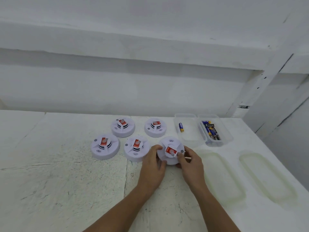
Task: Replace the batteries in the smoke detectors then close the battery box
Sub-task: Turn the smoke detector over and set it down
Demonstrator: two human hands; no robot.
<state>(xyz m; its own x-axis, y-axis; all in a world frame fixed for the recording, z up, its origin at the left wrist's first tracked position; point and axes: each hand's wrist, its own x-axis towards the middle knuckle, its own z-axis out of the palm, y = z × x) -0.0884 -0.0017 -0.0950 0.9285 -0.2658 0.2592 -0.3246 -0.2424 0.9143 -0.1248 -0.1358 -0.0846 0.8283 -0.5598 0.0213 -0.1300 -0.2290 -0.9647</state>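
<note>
Detector [171, 141] with unreadable red label [169, 150] is gripped by left hand [153, 164] and right hand [190, 163].

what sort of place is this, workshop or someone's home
Probably a bare workroom or utility space, not certain: a rough white-painted table, plain white walls with a ledge, and smoke detectors laid out beside a clear battery box.

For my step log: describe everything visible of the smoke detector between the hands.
The smoke detector is round white plastic, with a raised centre bearing a red label, curved slots and a grey dot. It is nearest of five, over the table. The left hand grips its left rim; the right hand's fingers grip its right side.
</note>
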